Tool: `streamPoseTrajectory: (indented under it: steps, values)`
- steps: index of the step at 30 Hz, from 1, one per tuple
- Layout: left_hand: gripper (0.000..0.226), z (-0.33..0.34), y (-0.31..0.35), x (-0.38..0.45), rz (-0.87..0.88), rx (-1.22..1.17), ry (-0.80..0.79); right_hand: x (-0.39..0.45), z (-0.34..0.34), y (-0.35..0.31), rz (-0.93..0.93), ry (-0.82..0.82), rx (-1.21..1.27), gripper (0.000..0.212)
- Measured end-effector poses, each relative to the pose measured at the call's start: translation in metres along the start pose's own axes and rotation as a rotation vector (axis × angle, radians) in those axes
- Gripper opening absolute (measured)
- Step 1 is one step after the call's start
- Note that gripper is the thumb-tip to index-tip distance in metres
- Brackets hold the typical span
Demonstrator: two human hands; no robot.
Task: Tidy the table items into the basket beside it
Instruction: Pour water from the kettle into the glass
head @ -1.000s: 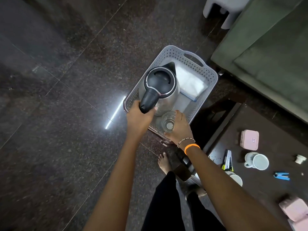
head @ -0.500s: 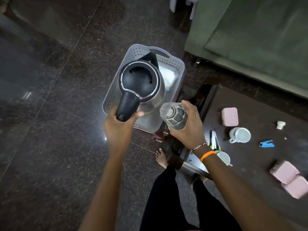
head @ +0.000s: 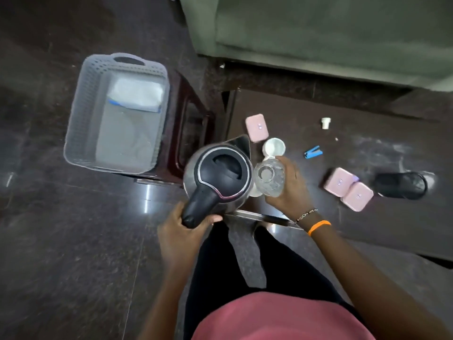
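- Two things are in the hands now: the left hand (head: 182, 229) is closed around the black handle of an electric kettle (head: 218, 177), and the right hand (head: 290, 185) is wrapped around a clear drinking glass (head: 269, 177), which it holds just beside the kettle at 3 o'clock.
- The kettle has a round steel body, a black plastic lid and a pointed spout at 12 o'clock. I judge it heavy and stiff, with a smooth, slippery wall, so the handle is the right place to hold it.
- The glass looks thin, hard and fragile. A grip around the side wall is good, but it should not knock against the steel kettle.
- The grey plastic basket (head: 81, 119) stands at 10 o'clock from the kettle, well apart, on a dark stool (head: 193, 123). Its walls are perforated, and a white folded cloth (head: 136, 94) lies inside at the far end.
- On the dark wooden table (head: 367, 229), from 1 to 3 o'clock of the glass, lie a white cup (head: 274, 147), three pink square boxes, one alone (head: 256, 127) and two others (head: 346, 188) touching each other, a blue clip-like tool (head: 313, 152), a small white cap (head: 325, 123) and a black round base (head: 402, 185).
- These small things seem light and easy to pinch; the cup is fragile.
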State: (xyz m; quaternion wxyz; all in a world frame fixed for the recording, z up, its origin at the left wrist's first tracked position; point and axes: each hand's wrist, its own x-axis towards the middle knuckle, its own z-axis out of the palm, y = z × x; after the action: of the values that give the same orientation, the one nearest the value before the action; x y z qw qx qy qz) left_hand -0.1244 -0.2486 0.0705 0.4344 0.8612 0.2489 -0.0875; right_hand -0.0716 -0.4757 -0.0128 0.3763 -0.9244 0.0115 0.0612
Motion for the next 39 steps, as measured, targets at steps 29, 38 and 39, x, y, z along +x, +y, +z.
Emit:
streamPoseTrajectory:
  steps: [29, 38, 39]
  values:
    - [0.038, 0.135, 0.028, -0.077, -0.029, 0.381, -0.153, -0.02, 0.022, 0.181, 0.328, -0.26, 0.004, 0.087]
    - [0.035, 0.145, 0.032, -0.09, -0.038, 0.378, -0.203, -0.021, 0.007, 0.186, 0.292, -0.31, 0.005, 0.084]
    - [0.036, 0.146, 0.032, -0.091, -0.038, 0.385, -0.212, -0.021, 0.006, 0.186, 0.294, -0.326, 0.001, 0.084]
